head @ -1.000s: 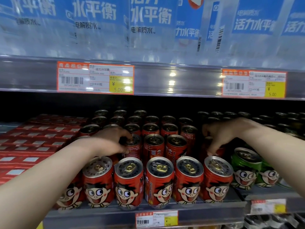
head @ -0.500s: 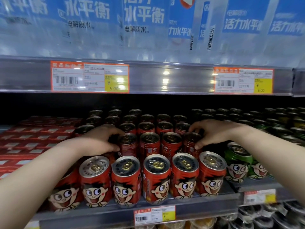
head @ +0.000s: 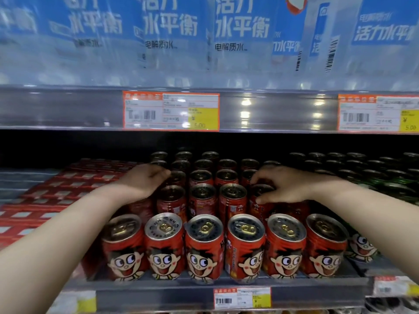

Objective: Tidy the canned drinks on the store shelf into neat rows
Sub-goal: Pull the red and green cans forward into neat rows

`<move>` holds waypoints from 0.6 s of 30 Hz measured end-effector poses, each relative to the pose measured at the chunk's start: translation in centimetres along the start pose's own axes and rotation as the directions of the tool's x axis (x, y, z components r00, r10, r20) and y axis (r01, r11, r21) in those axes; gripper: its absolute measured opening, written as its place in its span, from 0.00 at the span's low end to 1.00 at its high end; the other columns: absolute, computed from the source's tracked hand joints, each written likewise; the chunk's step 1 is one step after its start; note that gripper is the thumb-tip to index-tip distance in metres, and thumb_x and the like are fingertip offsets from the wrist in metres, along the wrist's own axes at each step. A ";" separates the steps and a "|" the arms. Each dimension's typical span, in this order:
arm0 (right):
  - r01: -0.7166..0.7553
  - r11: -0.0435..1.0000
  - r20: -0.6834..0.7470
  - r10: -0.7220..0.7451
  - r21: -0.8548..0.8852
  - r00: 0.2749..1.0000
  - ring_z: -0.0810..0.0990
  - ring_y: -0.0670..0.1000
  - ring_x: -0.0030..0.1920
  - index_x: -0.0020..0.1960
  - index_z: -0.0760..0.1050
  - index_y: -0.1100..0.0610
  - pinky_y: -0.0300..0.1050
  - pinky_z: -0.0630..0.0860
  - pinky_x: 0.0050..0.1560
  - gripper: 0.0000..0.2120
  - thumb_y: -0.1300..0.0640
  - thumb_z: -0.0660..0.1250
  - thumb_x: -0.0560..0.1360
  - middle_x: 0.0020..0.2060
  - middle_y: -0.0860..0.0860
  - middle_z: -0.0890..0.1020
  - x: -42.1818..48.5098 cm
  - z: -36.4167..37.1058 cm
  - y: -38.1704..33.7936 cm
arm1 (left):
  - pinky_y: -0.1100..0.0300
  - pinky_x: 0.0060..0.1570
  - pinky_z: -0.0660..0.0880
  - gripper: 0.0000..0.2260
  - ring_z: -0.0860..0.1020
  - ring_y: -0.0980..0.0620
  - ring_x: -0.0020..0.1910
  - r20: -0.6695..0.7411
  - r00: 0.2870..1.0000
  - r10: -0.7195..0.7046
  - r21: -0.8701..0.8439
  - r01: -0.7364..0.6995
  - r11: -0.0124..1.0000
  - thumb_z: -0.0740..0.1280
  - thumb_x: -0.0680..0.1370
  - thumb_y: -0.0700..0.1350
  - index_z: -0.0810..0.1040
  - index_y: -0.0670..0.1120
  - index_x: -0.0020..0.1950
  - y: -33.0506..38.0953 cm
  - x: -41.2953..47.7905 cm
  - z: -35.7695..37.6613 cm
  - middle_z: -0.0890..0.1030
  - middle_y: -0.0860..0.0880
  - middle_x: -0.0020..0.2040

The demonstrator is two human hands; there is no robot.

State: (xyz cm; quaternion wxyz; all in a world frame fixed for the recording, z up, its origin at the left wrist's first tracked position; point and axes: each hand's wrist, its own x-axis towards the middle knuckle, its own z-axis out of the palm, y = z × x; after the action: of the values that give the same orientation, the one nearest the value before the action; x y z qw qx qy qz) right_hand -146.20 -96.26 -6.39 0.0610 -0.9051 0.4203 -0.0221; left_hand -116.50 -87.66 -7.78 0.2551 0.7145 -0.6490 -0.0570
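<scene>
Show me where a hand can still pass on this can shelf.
Open: the dark gap above the can tops, under the upper shelf rail. Also the bare shelf lip in front of the front row. Crowded: the red cans stand touching between the left hand and right hand.

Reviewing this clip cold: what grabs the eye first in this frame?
The front row of red cartoon-face cans along the shelf edge dominates. Behind it, the left hand rests against the left flank of the can block, while the right hand curls over a second-row can. Blue-labelled bottles fill the shelf above.
</scene>
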 end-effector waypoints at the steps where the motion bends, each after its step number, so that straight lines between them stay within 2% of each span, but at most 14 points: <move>1: 0.027 1.000 -0.002 -0.027 -0.005 1.000 0.67 0.49 0.66 0.67 0.66 0.47 0.39 0.65 0.62 0.26 0.44 0.68 0.71 0.67 0.47 0.68 0.6 0.3 -0.6 | 0.63 0.47 0.66 0.15 0.76 0.46 0.57 -0.009 1.000 -0.013 0.023 0.013 1.000 0.59 0.79 0.50 0.79 0.43 0.57 -0.3 -0.1 -0.4 0.80 0.43 0.57; 3: 0.066 0.998 0.010 -0.066 0.009 0.998 0.66 0.49 0.68 0.69 0.64 0.46 0.42 0.65 0.66 0.30 0.42 0.69 0.70 0.69 0.47 0.67 1.9 0.8 -2.0 | 0.64 0.50 0.66 0.16 0.75 0.49 0.60 0.079 0.996 -0.044 0.097 0.036 0.995 0.64 0.76 0.54 0.77 0.47 0.60 -1.1 -0.4 -1.3 0.78 0.46 0.60; 5: 0.117 0.993 0.025 -0.117 0.007 0.993 0.64 0.49 0.70 0.71 0.61 0.47 0.41 0.63 0.67 0.33 0.42 0.69 0.70 0.71 0.48 0.65 3.1 1.2 -3.4 | 0.64 0.60 0.65 0.26 0.70 0.50 0.66 0.240 0.967 -0.082 0.190 0.036 0.981 0.69 0.71 0.58 0.71 0.52 0.67 -1.8 -0.9 -1.7 0.72 0.49 0.68; 7: 0.161 0.987 0.036 -0.160 -0.018 0.986 0.63 0.50 0.71 0.73 0.58 0.48 0.40 0.61 0.67 0.36 0.42 0.69 0.70 0.73 0.49 0.63 4.2 1.7 -5.1 | 0.61 0.65 0.62 0.33 0.65 0.49 0.70 0.315 0.942 -0.118 0.282 0.026 0.959 0.71 0.69 0.59 0.64 0.56 0.71 -2.0 -1.4 -1.5 0.64 0.49 0.73; 11: 0.205 0.978 0.054 -0.203 -0.037 0.978 0.64 0.53 0.70 0.73 0.59 0.49 0.43 0.63 0.68 0.36 0.42 0.68 0.71 0.72 0.51 0.65 6.3 2.7 -8.0 | 0.63 0.67 0.59 0.32 0.60 0.49 0.73 0.293 0.951 -0.097 0.368 -0.019 0.930 0.71 0.71 0.52 0.61 0.56 0.72 -2.6 -1.4 -1.2 0.59 0.47 0.75; 15: 0.210 0.977 0.073 -0.207 -0.035 0.976 0.67 0.53 0.68 0.71 0.63 0.48 0.47 0.67 0.67 0.34 0.44 0.71 0.69 0.70 0.51 0.68 7.2 2.5 -8.6 | 0.62 0.67 0.58 0.31 0.60 0.49 0.72 0.311 0.947 -0.084 0.385 -0.045 0.922 0.71 0.71 0.48 0.63 0.54 0.72 -3.3 -1.3 -1.5 0.60 0.47 0.75; 18: 0.206 0.978 0.068 -0.204 -0.027 0.977 0.67 0.52 0.69 0.70 0.63 0.48 0.46 0.67 0.66 0.34 0.43 0.71 0.68 0.71 0.50 0.67 7.2 2.6 -9.0 | 0.63 0.66 0.59 0.31 0.62 0.49 0.71 0.309 0.948 -0.070 0.355 -0.047 0.934 0.71 0.70 0.46 0.64 0.53 0.71 -3.5 -1.2 -1.6 0.62 0.47 0.73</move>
State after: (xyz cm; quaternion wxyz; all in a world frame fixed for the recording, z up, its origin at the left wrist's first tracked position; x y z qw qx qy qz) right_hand -134.50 -95.79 -7.94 0.0569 -0.9447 0.3229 0.0083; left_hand -112.91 -85.91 -8.24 0.0131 0.7342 -0.6767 -0.0534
